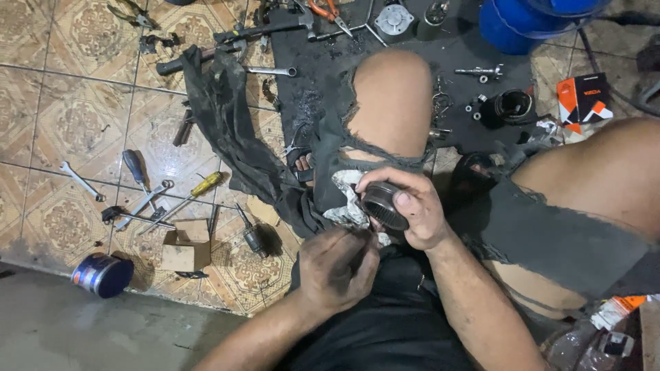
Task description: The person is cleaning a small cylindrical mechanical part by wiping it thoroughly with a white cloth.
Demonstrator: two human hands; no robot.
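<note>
Two greasy hands work a metal ring.
Right hand [411,209] grips the ring [383,205]; left hand [337,264], just below it, pinches a thin tool [362,242] against the ring.

Dark round metal part [383,203], apparently ribbed, tilted, above the lap beside a greasy rag [344,196].

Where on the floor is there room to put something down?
Bare patterned tile lies between the silver spanner and the pliers, and grey concrete below the blue tin. The black mat is crowded.
</note>
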